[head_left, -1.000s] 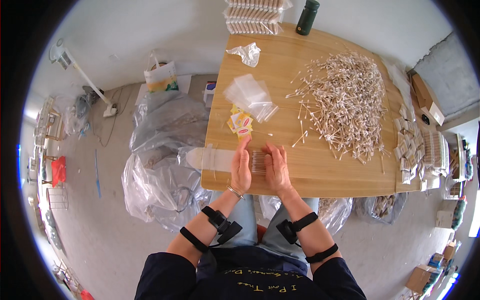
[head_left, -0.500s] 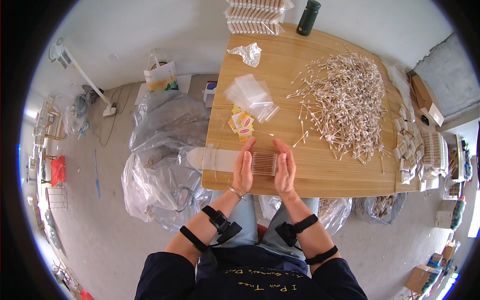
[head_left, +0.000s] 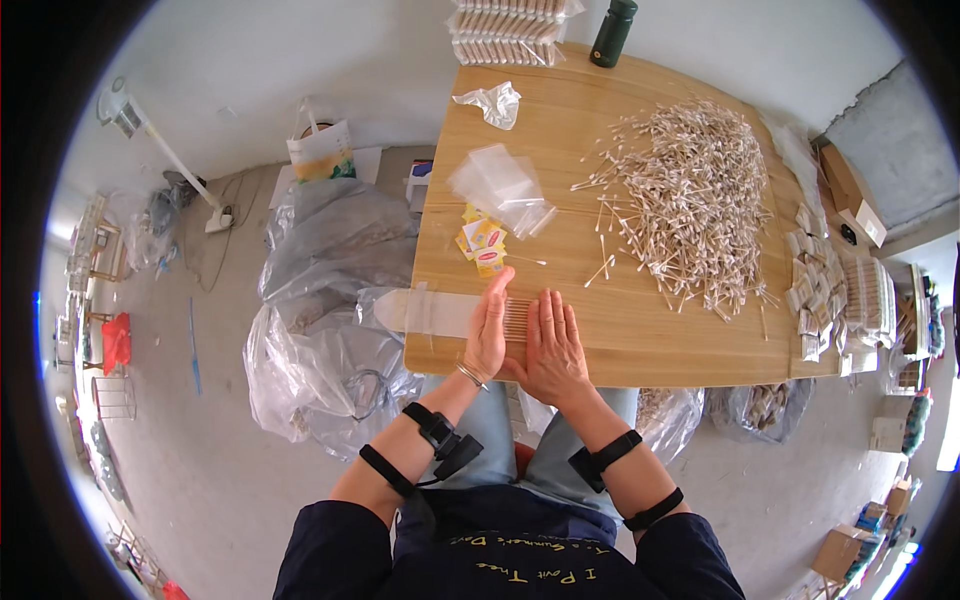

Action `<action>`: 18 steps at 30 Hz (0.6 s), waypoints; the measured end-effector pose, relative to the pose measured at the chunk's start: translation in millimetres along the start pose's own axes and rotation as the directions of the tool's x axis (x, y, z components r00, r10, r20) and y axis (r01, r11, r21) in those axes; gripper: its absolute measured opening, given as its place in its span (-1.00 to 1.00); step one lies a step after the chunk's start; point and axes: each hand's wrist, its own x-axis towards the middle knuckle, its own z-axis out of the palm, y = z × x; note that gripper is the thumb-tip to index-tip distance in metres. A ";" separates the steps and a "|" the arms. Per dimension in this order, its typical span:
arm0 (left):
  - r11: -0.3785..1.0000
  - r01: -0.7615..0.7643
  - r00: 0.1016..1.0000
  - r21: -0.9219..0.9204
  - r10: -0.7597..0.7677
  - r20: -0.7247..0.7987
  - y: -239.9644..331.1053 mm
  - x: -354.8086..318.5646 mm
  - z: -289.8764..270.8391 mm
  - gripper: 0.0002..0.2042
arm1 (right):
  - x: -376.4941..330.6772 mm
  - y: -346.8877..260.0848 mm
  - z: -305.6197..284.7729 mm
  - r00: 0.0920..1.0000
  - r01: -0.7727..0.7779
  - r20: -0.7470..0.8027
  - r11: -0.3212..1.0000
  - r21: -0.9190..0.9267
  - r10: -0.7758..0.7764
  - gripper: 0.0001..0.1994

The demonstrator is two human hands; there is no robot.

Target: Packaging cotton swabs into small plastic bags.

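A row of cotton swabs [head_left: 516, 322] lies side by side near the table's front edge, partly hidden by my hands. My left hand [head_left: 487, 330] stands on edge along the row's left side, its fingers straight. Palm down, my right hand [head_left: 556, 350] rests flat over the right part of the row, fingers stretched out and thumb toward my left hand. Left of the row lies a white strip [head_left: 450, 314], its rounded end past the table's left edge. Beyond my left hand are small yellow-and-white cards [head_left: 484, 245] and clear plastic bags [head_left: 498, 187].
A large heap of loose cotton swabs [head_left: 700, 205] covers the right of the wooden table [head_left: 560, 120]. Packed swab bundles [head_left: 510, 32] and a dark green bottle [head_left: 613, 35] stand at the far edge. Crumpled white plastic [head_left: 492, 104] lies far left; small packets [head_left: 815, 270] line the right edge.
My right hand has turned from standing on edge to lying flat, coming down over the right part of the swab row. My left hand stays at the row's left side.
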 end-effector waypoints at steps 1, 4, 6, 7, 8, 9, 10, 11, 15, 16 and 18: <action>0.999 0.017 1.000 -0.048 -0.018 -0.016 1.6 -0.5 -1.7 -0.40 | 0.1 -0.9 0.0 1.000 0.000 -0.001 1.000 0.000 0.000 -0.02; 0.967 -0.134 0.989 0.215 0.145 -0.036 14.4 -6.6 -5.3 -0.58 | -0.3 -2.0 -0.5 1.000 0.002 -0.009 1.000 0.030 -0.002 0.04; 0.793 -0.184 0.983 0.581 0.134 0.129 33.7 -19.4 -18.3 -0.59 | -0.7 -1.0 -2.5 1.000 -0.017 -0.004 0.999 0.046 0.017 0.06; 0.481 -0.259 0.962 0.837 0.053 0.267 40.4 -28.8 -25.3 -0.59 | -0.4 -1.6 -1.4 1.000 -0.013 -0.005 0.999 0.049 0.013 0.06; 0.364 -0.396 0.918 0.843 0.149 0.367 37.9 -36.7 -29.7 -0.60 | 0.2 -1.3 0.6 1.000 -0.011 -0.020 0.999 0.047 0.012 0.06; 0.362 -0.392 0.920 0.846 0.148 0.363 42.1 -44.0 -28.2 -0.60 | 1.3 -1.7 0.1 0.999 -0.008 -0.032 0.999 0.044 0.009 0.06; 0.302 -0.405 0.912 0.863 0.059 0.407 47.0 -51.4 -25.7 -0.57 | 0.9 -1.9 -0.7 1.000 -0.004 -0.031 0.999 0.047 0.005 0.06; 0.242 -0.421 0.897 0.874 -0.034 0.441 49.7 -57.2 -22.7 -0.55 | 0.1 -1.9 -1.9 1.000 -0.021 0.011 0.999 0.049 0.020 0.03; 0.187 -0.426 0.893 0.885 -0.068 0.444 46.0 -60.0 -10.7 -0.45 | 1.1 0.3 3.8 0.999 -0.012 0.040 0.997 -0.072 0.015 -0.09; 0.188 -0.423 0.895 0.887 -0.069 0.441 45.0 -60.6 -10.1 -0.45 | 0.9 -0.1 3.8 0.999 -0.010 0.043 0.997 -0.071 0.013 -0.09; 0.172 -0.405 0.902 0.898 -0.083 0.423 43.3 -61.1 -9.3 -0.43 | 1.3 -1.4 2.7 0.998 -0.017 0.063 0.999 -0.035 0.019 -0.16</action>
